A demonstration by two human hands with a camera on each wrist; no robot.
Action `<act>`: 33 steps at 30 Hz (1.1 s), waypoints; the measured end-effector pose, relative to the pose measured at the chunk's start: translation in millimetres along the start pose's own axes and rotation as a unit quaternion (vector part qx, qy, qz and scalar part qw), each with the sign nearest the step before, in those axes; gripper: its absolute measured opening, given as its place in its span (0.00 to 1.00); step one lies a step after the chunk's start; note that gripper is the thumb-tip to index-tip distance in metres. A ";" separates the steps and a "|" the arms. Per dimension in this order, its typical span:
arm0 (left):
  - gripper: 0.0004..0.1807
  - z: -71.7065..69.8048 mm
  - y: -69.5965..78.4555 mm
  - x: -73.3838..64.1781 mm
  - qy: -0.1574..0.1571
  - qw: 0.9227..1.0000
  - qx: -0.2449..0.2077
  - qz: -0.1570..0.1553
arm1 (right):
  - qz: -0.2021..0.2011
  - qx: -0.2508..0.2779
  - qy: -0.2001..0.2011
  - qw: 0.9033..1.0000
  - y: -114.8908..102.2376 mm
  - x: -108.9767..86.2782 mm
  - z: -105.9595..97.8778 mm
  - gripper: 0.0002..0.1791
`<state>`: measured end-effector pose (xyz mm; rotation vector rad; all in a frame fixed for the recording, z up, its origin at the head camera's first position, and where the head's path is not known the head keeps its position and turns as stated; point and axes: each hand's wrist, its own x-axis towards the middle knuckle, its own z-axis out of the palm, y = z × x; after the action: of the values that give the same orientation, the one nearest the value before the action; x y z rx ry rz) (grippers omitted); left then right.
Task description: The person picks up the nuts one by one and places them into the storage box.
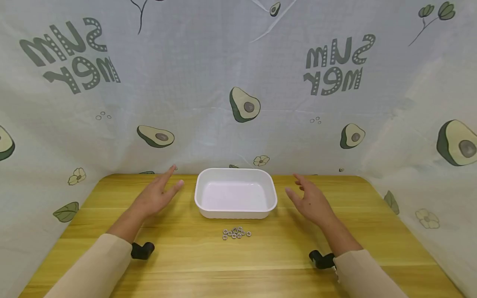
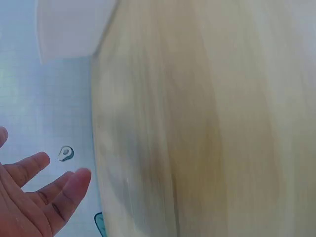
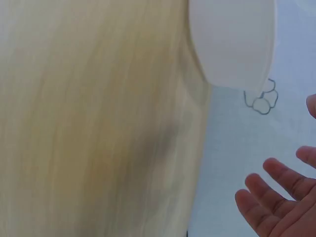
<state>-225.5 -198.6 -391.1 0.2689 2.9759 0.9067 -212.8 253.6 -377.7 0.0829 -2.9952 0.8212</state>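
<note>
A white basin [image 1: 235, 215] is sitting on the tabletop [image 1: 179, 256]. Small metal nuts [image 1: 234, 236] are lying clustered just before the basin, on the person's side. The left hand [image 1: 154, 198] is hovering left of the basin, the right hand [image 1: 312, 203] right of it, both holding nothing, fingers loosely spread.

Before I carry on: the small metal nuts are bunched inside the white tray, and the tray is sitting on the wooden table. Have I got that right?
Not quite: the small metal nuts are not inside the white tray. The head view shows them bunched on the wooden table, on the tray's near side. The tray is sitting on the table.
</note>
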 end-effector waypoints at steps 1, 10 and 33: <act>0.45 0.5 1.0 -0.3 0.002 1.000 -0.020 -0.001 | 0.002 0.010 0.002 1.000 -1.6 -0.8 0.0 0.44; 0.42 11.0 8.9 -2.2 0.018 0.987 -0.159 -0.016 | 0.017 0.100 0.010 0.995 -16.6 -11.6 1.4 0.38; 0.40 44.9 30.0 -7.0 0.029 0.946 -0.308 -0.098 | 0.035 0.248 0.017 0.968 -44.1 -40.7 17.2 0.20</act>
<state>-210.8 -150.6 -411.9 -0.0723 2.5200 1.7487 -169.8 208.7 -372.1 -0.0242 -2.6970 1.5420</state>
